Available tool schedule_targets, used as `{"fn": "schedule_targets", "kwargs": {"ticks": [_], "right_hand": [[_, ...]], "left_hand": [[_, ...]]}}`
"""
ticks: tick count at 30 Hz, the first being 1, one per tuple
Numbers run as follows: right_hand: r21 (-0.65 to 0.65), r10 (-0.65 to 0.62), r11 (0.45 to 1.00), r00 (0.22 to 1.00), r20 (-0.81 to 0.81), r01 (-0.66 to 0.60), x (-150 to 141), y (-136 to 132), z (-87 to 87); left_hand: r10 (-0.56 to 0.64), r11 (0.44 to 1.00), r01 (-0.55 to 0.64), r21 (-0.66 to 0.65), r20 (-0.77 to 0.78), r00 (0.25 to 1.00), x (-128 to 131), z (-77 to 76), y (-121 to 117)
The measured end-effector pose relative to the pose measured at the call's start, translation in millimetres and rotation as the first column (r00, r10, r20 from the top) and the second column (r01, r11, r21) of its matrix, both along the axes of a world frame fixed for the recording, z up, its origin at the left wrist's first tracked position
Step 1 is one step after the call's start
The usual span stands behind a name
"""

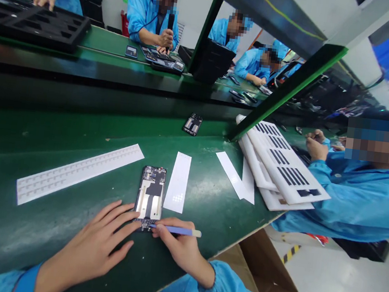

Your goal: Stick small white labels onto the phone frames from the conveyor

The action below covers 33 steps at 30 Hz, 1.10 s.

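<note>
An opened phone (pixel 151 192) lies on the green bench with its inner boards and a silvery bay showing. My left hand (pixel 105 234) is spread flat, its fingertips at the phone's lower left edge. Between the fingers of my right hand (pixel 178 245) is a pair of lilac tweezers (pixel 181 231), its tip at the small board on the phone's lower end. A white strip (pixel 177 181) lies just right of the phone. To the left is a longer sticker sheet (pixel 79 173) with rows of small grey marks.
A second opened phone (pixel 192 124) lies farther back. White foam boards with black strips (pixel 284 163) are stacked at right, beside loose white strips (pixel 231 174). A green post (pixel 288 93) slants up from the bench. A co-worker's sleeve (pixel 353 201) is at right; a cardboard box (pixel 267 271) stands below the edge.
</note>
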State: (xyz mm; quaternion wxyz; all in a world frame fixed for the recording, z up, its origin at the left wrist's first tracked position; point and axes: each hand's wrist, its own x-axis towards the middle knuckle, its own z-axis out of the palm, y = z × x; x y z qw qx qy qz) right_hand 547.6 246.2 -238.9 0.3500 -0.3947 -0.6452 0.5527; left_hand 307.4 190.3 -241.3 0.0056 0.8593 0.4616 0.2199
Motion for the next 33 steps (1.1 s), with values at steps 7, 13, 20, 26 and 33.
{"fn": "schedule_targets", "kwargs": {"ticks": [7,13,20,26,33], "right_hand": [[0.002,0.013,1.0,1.0,0.018,-0.013,1,-1,0.8],[-0.012,-0.024,1.0,1.0,-0.013,0.024,1,-1,-3.3],[-0.125,-0.044,0.992,0.993,-0.109,0.03,2,0,-6.6],[-0.003,0.07,0.998,0.997,-0.021,-0.071,2,-1,1.9],[0.067,0.062,0.996,0.998,-0.03,-0.06,0,0,0.7]], "left_hand": [[-0.039,0.999,0.039,0.007,-0.058,0.998,-1,3.5,1],[-0.035,0.999,0.036,0.007,-0.097,0.995,0,4.9,0],[-0.035,0.998,0.033,-0.046,-0.053,0.998,1,5.4,-1],[-0.01,0.997,0.013,-0.081,0.036,0.999,6,7.8,-2],[0.042,0.997,-0.032,-0.076,0.139,0.989,11,11.6,-3]]}}
